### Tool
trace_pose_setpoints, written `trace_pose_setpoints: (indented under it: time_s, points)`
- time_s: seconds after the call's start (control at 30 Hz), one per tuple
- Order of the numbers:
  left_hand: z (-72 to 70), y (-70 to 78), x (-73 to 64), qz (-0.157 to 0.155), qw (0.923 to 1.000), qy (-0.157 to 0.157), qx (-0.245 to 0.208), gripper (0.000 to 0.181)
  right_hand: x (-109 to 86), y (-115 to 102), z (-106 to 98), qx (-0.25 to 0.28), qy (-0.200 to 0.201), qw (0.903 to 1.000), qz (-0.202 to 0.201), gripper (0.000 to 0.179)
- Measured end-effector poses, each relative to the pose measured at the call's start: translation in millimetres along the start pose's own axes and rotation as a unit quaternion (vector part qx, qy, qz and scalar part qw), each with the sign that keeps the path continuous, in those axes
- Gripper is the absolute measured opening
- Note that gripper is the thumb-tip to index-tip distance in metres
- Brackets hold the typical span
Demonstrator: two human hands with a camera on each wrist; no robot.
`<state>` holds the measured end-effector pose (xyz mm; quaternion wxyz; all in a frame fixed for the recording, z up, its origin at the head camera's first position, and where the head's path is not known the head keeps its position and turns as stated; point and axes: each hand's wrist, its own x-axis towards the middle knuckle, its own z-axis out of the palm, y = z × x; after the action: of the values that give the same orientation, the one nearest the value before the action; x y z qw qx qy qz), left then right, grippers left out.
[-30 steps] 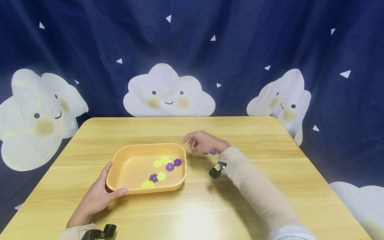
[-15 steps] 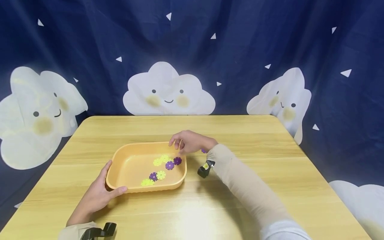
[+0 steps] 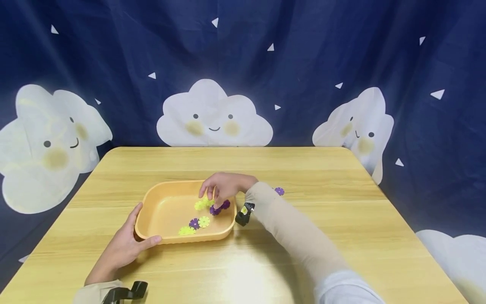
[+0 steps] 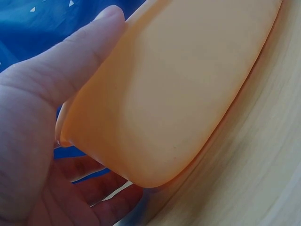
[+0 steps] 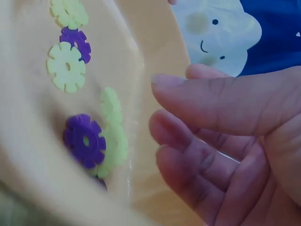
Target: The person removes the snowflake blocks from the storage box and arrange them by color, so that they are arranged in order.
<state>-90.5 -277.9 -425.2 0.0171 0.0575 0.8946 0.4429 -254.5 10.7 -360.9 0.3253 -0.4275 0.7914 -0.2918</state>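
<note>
My left hand (image 3: 123,249) grips the near left corner of an orange plastic tray (image 3: 163,217). In the left wrist view its thumb lies along the rim and the fingers are on the outer side. Over the tray's right end is my right hand (image 3: 226,185), fingers loosely bent. In the right wrist view nothing shows between its thumb and fingertips. Yellow snowflake discs (image 5: 59,70) and purple snowflake discs (image 5: 75,134) lie on the tray floor, close to the right hand. That hand partly covers some of them in the head view.
A purple snowflake disc (image 3: 279,191) lies on the wooden table (image 3: 322,177) right of the tray, partly beside the right sleeve. Behind the table hangs a dark blue curtain (image 3: 303,63) with white clouds.
My right hand has moved left from the table beside the tray to above its right end and lowered. The left hand and the tray have stayed in place.
</note>
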Motion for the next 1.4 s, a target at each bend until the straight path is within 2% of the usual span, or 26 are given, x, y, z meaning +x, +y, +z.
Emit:
trace_pose_setpoints:
  time_s: [0.17, 0.43, 0.63, 0.77, 0.9, 1.0, 1.23, 1.4]
  points:
    - [0.5, -0.8, 0.1, -0.005, 1.0, 0.001, 0.008, 0.112, 15.0, -4.3, 4.5, 0.007, -0.044, 0.9988, 0.023, 0.05]
    - [1.9, -2.3, -0.1, 0.0, 0.9999, -0.001, -0.013, 0.111, 35.3, -7.9, 12.3, 0.0, -0.097, 0.9937, 0.057, 0.047]
    - [3.1, -2.2, -0.9, 0.002, 1.0, 0.003, -0.009, 0.111, 42.1, -10.2, 17.9, 0.025, -0.159, 0.9856, 0.053, 0.046]
    - [3.3, -2.8, -0.2, 0.006, 0.9999, 0.001, -0.014, 0.111, 42.6, -12.5, 18.3, 0.02, -0.189, 0.9793, 0.069, 0.045]
    - [2.7, -1.8, 0.4, 0.003, 0.9999, 0.0, -0.011, 0.11, 40.8, -12.8, 16.2, -0.011, -0.176, 0.9806, 0.086, 0.043]
    - [2.2, -1.1, 0.7, 0.002, 0.9999, 0.0, -0.012, 0.11, 41.7, -11.9, 15.8, -0.031, -0.161, 0.983, 0.084, 0.042]
    - [2.1, -2.0, 1.5, 0.008, 0.9999, 0.002, -0.009, 0.11, 50.9, -12.4, 23.0, -0.018, -0.143, 0.9878, 0.058, 0.044]
    - [2.6, -3.2, 1.7, 0.007, 0.9999, 0.001, -0.008, 0.11, 57.8, -12.3, 31.8, -0.012, -0.137, 0.9872, 0.08, 0.046]
